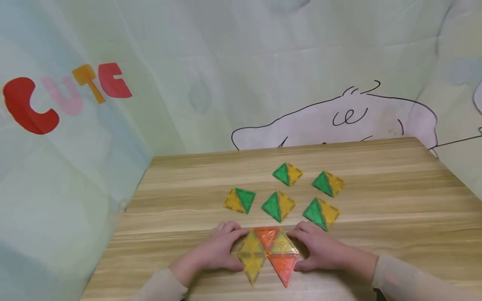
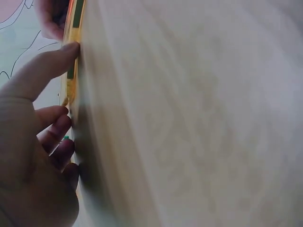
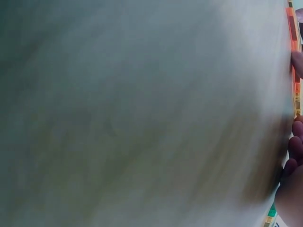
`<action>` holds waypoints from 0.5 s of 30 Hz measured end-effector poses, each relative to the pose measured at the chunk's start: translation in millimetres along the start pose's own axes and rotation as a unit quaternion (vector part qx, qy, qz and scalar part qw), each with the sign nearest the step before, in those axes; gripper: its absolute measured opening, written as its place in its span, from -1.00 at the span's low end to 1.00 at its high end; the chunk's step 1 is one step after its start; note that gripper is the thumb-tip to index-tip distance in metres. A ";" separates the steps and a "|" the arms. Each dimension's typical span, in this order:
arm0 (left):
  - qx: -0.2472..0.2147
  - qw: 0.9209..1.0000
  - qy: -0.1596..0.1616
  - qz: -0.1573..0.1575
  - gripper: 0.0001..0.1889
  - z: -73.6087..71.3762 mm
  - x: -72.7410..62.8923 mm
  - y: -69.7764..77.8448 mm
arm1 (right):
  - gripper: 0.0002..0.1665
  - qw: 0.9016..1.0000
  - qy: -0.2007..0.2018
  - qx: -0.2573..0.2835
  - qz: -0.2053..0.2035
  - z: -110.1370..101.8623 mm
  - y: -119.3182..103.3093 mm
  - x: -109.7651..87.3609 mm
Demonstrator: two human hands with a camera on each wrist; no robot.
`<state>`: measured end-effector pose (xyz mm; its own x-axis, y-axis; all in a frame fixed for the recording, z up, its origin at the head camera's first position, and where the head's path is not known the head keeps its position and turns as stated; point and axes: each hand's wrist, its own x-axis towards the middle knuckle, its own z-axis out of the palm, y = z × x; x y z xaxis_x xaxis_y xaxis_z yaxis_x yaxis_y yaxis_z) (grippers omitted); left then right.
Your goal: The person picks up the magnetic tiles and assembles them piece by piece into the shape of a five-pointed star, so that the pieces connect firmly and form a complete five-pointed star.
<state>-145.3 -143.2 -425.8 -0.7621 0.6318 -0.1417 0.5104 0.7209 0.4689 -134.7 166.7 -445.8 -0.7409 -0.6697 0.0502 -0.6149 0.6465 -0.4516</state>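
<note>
Flat on the table lies a joined group of translucent triangular magnetic tiles. Its left side has an upper yellow tile [image 1: 253,243] over a point-down yellow tile [image 1: 252,264]. A point-down orange tile [image 1: 267,237] sits at the top middle, beside another yellow tile [image 1: 283,244] with a second orange tile [image 1: 283,267] below it. My left hand [image 1: 222,247] holds the group's left edges between thumb and forefinger. Opposite it, my right hand [image 1: 318,247] holds the right side, its thumb at the lower orange tile. In the left wrist view the tiles show edge-on, under the thumb [image 2: 64,59].
Beyond the hands lie several green-and-yellow tile pairs, among them a left one [image 1: 245,200], a middle one [image 1: 278,206] and a right one [image 1: 317,214] close by my right fingers. The wooden table [image 1: 180,179] meets a printed cloth [image 1: 211,83] behind and at the left.
</note>
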 end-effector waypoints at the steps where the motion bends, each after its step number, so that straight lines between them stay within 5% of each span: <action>1: -0.007 1.000 0.002 0.001 -0.12 0.2 -0.1 0.2 | -0.09 1.000 0.001 0.004 0.001 -0.2 0.0 0.2; 9: -0.132 0.991 -0.005 0.010 -0.08 0.8 -2.0 -1.4 | -0.14 1.000 0.000 0.023 0.009 -1.5 -1.1 0.7; 15: -0.137 0.990 -0.016 0.008 -0.06 0.1 -1.6 -1.9 | -0.10 1.000 -0.001 0.020 0.010 -1.7 -3.9 1.9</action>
<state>-145.0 -145.5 -426.6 -0.7399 0.6539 -0.1582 0.3913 0.6095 0.6895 -134.2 163.5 -442.4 -0.7524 -0.6576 0.0382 -0.5882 0.6445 -0.4886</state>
